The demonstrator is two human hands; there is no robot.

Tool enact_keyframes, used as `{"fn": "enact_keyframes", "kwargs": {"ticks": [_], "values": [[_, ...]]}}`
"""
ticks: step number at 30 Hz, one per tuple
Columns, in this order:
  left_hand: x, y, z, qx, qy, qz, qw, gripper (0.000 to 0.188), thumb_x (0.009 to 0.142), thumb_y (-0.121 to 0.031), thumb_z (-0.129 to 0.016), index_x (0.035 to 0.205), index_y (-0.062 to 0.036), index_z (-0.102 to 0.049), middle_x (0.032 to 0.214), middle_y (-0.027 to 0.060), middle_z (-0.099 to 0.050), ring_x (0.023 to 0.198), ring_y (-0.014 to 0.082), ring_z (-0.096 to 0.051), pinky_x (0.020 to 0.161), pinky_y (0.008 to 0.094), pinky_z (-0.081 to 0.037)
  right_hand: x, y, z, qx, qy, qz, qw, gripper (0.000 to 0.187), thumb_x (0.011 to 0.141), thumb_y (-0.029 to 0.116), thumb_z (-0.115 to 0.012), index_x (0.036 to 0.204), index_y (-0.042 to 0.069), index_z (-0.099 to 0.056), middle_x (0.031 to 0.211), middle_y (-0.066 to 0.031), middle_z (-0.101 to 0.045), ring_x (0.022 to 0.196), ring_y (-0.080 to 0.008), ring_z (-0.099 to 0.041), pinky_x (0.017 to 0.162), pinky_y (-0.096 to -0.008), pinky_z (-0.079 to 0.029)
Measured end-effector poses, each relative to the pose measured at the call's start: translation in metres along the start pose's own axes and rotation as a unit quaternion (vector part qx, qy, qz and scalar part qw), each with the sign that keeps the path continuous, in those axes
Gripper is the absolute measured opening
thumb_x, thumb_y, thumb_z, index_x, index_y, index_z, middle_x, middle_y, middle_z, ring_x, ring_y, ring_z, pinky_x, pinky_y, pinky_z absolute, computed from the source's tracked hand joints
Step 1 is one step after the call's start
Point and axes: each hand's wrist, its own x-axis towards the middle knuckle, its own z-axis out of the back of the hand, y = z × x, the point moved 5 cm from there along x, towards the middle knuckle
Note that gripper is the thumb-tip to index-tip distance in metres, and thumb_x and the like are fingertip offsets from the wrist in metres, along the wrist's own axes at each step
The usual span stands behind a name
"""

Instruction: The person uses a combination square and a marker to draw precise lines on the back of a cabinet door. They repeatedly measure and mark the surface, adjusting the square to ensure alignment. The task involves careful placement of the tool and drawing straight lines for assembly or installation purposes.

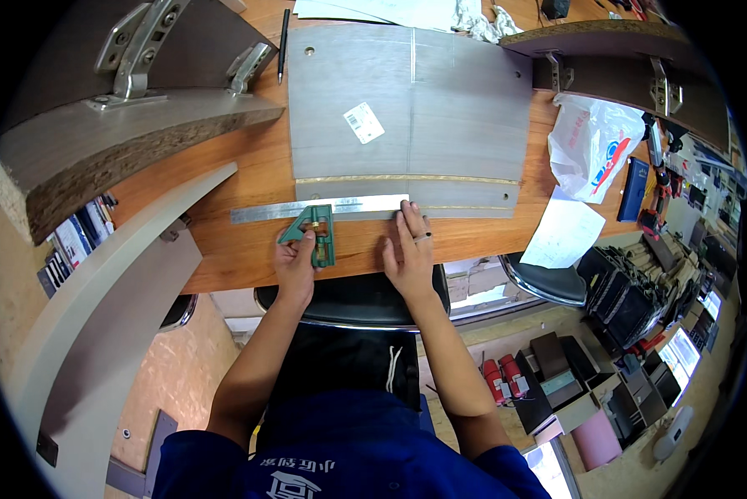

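A combination square with a green head (322,241) and a long steel blade (261,213) lies across the near edge of a grey board strip (465,190). My left hand (295,270) is closed on the green head, thumb on top. At the blade's right end rest the fingertips of my right hand (411,254), its fingers stretched out and a ring on one of them. Just beyond the strip is a large grey panel (348,79) with a white label (363,123) and a line running down it.
Boards with metal hinges (140,58) stand at the left and far right. A black pen (284,50) lies beside the panel. To the right are a white plastic bag (594,145), a paper sheet (563,229) and a blue notebook (634,190). A black stool (357,301) stands at the table's near edge.
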Motion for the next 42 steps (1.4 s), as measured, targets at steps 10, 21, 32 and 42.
{"fn": "enact_keyframes", "kwargs": {"ticks": [10, 21, 32, 42], "values": [[-0.002, -0.004, -0.004, 0.023, -0.008, 0.004, 1.0, 0.027, 0.103, -0.021, -0.068, 0.12, -0.0082, -0.052, 0.094, 0.0031, -0.071, 0.064, 0.0046, -0.063, 0.044, 0.0194, -0.044, 0.0, 0.0, 0.002, 0.0, -0.002, 0.013, 1.0, 0.055, 0.091, 0.006, -0.065, 0.143, 0.0, -0.053, 0.154, -0.0201, -0.05, 0.143, -0.0434, -0.047, 0.117, -0.0593, -0.035], [0.002, -0.005, -0.004, 0.025, 0.019, -0.001, 1.0, 0.029, 0.103, -0.019, -0.068, 0.123, -0.0067, -0.051, 0.095, 0.0047, -0.072, 0.063, 0.0037, -0.062, 0.043, 0.0193, -0.044, 0.001, -0.002, -0.001, 0.018, -0.02, 0.021, 0.999, 0.053, 0.09, 0.003, -0.063, 0.143, -0.002, -0.055, 0.153, -0.021, -0.052, 0.144, -0.0435, -0.046, 0.118, -0.0541, -0.035], [-0.002, -0.005, -0.01, 0.024, -0.008, -0.005, 1.0, 0.01, 0.103, -0.017, -0.067, 0.107, -0.0084, -0.064, 0.083, 0.0021, -0.071, 0.057, 0.0052, -0.059, 0.044, 0.0215, -0.04, -0.002, -0.008, -0.002, 0.017, -0.024, 0.024, 0.999, 0.054, 0.088, -0.001, -0.065, 0.141, -0.002, -0.057, 0.152, -0.0216, -0.053, 0.145, -0.0398, -0.047, 0.118, -0.0502, -0.038], [0.0, -0.008, -0.01, 0.012, 0.019, -0.022, 1.0, 0.012, 0.102, -0.017, -0.069, 0.108, -0.0094, -0.061, 0.082, -0.0003, -0.069, 0.058, 0.0041, -0.06, 0.043, 0.0203, -0.042, 0.0, -0.002, -0.003, 0.001, -0.034, 0.034, 0.999, 0.053, 0.086, 0.003, -0.066, 0.138, -0.002, -0.058, 0.151, -0.0222, -0.054, 0.14, -0.0426, -0.05, 0.115, -0.0535, -0.039]]}}
